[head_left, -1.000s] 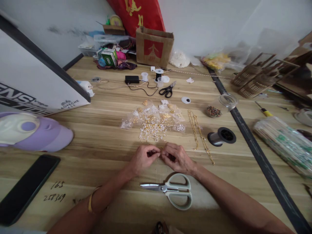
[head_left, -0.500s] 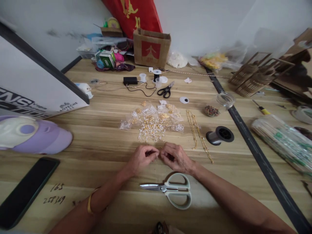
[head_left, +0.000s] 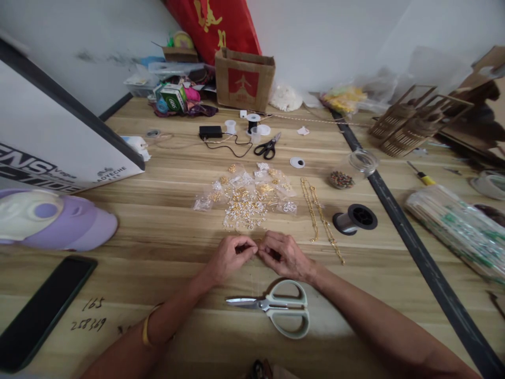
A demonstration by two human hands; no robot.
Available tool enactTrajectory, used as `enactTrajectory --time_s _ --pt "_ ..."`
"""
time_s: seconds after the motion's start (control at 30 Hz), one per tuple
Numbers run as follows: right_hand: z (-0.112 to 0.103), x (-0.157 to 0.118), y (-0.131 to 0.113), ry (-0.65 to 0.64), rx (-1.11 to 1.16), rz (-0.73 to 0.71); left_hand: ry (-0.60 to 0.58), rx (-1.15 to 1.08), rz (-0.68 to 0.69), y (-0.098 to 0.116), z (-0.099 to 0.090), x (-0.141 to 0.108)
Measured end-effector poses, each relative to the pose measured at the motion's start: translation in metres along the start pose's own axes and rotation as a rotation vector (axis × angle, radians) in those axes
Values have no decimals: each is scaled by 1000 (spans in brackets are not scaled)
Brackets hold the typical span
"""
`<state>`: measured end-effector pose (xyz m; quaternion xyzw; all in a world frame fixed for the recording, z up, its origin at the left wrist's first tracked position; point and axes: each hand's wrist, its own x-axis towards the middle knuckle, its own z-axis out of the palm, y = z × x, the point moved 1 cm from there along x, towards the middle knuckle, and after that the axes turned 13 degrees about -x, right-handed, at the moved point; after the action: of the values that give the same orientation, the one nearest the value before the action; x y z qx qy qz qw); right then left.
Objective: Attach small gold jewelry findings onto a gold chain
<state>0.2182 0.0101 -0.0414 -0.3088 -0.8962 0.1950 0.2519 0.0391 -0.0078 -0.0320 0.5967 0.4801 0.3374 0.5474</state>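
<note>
My left hand (head_left: 233, 255) is closed in a pinch, thumb against forefinger. Its fingertips nearly meet those of my right hand (head_left: 284, 255), which is also pinched. Whatever they hold is too small to make out; a faint, thin line seems to hang below them. Just beyond my fingers lies a loose pile of gold and silver beads (head_left: 244, 208), with small clear bags of findings (head_left: 272, 184) around it. Scissors with pale green handles (head_left: 287, 308) lie on the table, nearer to me than my hands, blades to the left.
Gold chains (head_left: 315, 213) and a spool of thin grey line (head_left: 350, 220) lie to the right, near a tipped jar of beads (head_left: 343, 178). Black scissors (head_left: 268, 147) lie farther back. At left are a phone (head_left: 47, 310) and a purple-and-white object (head_left: 63, 218).
My hands stay pinched together in nearly the same place. The view has shifted very slightly; nothing on the table has visibly moved.
</note>
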Motion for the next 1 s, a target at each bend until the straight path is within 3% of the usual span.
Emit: enactTrajectory --time_s 0.13,0.33,0.43,0.53,0.77,1.0 --pt "-2 -1 0 18 72 31 -12 18 12 -3 1 -1" --pt "-4 -2 14 212 195 340 -10 87 26 -5 2 -2" --pt "-3 -1 21 245 176 400 -2 119 30 -4 2 -2" --pt "-6 1 22 185 73 324 4 160 37 -4 2 -3" --pt "-16 4 13 -88 -154 161 4 189 30 -5 1 -3" --pt "-10 1 13 -119 -366 168 0 162 24 -4 2 -2"
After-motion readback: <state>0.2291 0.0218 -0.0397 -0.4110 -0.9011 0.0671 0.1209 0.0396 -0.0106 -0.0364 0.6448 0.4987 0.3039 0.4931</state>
